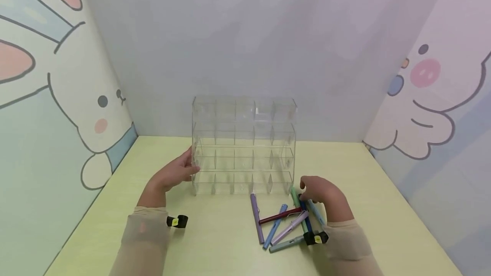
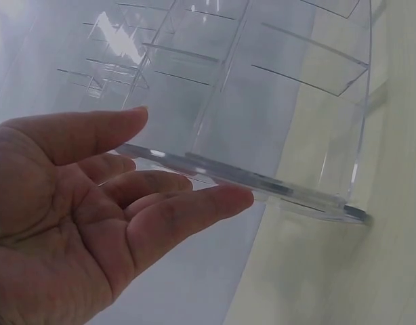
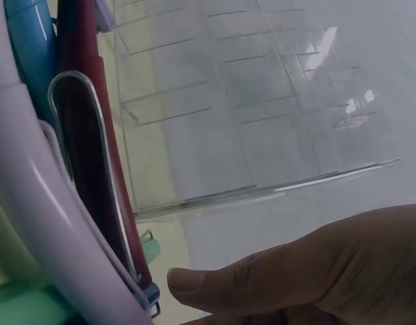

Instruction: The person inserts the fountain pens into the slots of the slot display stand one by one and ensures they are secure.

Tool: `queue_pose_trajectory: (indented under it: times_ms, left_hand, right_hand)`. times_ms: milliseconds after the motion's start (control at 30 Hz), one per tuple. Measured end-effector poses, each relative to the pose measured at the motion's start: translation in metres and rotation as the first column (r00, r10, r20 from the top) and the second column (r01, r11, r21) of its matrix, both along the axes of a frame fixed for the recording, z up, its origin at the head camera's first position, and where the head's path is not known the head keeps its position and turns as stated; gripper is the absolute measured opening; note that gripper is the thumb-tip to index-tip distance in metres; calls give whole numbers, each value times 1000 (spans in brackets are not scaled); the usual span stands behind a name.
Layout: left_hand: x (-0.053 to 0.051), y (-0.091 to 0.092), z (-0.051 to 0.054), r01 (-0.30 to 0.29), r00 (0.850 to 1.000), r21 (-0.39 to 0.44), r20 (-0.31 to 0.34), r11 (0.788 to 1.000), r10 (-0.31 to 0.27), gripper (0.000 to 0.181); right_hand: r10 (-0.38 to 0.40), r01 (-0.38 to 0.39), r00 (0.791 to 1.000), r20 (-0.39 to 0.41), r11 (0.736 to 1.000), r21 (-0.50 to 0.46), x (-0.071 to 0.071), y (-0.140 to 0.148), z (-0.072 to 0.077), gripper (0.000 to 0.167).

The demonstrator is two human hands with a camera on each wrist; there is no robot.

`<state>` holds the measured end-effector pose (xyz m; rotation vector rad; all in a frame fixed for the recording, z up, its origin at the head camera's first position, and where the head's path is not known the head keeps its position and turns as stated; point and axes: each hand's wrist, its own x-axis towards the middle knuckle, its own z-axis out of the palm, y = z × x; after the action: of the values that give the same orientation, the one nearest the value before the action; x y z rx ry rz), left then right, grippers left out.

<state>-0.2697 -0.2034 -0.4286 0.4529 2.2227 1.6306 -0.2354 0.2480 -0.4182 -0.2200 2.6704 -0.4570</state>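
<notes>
A clear acrylic rack (image 1: 243, 152) with tiered compartments stands upright on the table. My left hand (image 1: 174, 173) is at its left side, touching the side panel with loosely extended fingers; the thumb lies by the front edge. Near the rack's front right corner, my right hand (image 1: 320, 191) reaches down over a pile of pens, its fingertips at the upper end of a dark blue pen (image 1: 305, 214). In the right wrist view its thumb (image 3: 242, 281) stretches towards a dark red pen (image 3: 93, 135) and a lilac pen (image 3: 38, 183); the other fingertips are hidden.
Around the dark blue pen lie a purple pen (image 1: 257, 218), a blue pen (image 1: 275, 227), a grey-green pen (image 1: 287, 244), a green pen (image 1: 296, 199) and a light blue pen (image 1: 316, 212). A grey wall (image 1: 245, 33) rises behind the rack; patterned panels flank the yellow table (image 1: 215, 233).
</notes>
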Motion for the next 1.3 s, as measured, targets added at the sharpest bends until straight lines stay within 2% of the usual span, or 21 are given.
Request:
queue_pose_trajectory:
  times_ms: [233, 467, 667, 967, 1133, 1300]
  left_hand:
    - [2, 0, 0, -10, 1000, -4, 14, 1000, 10, 79]
    - [2, 2, 1, -12, 1000, -3, 19, 1000, 12, 79]
    - [3, 2, 0, -19, 1000, -4, 23, 1000, 19, 81]
    - [3, 1, 1, -16, 1000, -36, -1, 999, 16, 81]
    - [4, 0, 0, -34, 999, -67, -27, 997, 33, 83]
    - [4, 0, 0, -49, 998, -88, -38, 995, 46, 85]
  right_hand:
    - [34, -33, 999, -39, 999, 33, -3, -3, -14, 21]
    - [51, -48, 995, -82, 998, 38, -3, -7, -15, 7]
    - [71, -63, 989, -131, 996, 63, -7, -7, -23, 7]
    - [55, -58, 989, -139, 998, -18, -14, 1, -24, 10]
    - [25, -40, 992, -120, 992, -119, -13, 10, -12, 17]
    - [-37, 19, 997, -66, 967, -255, -10, 19, 1, 21]
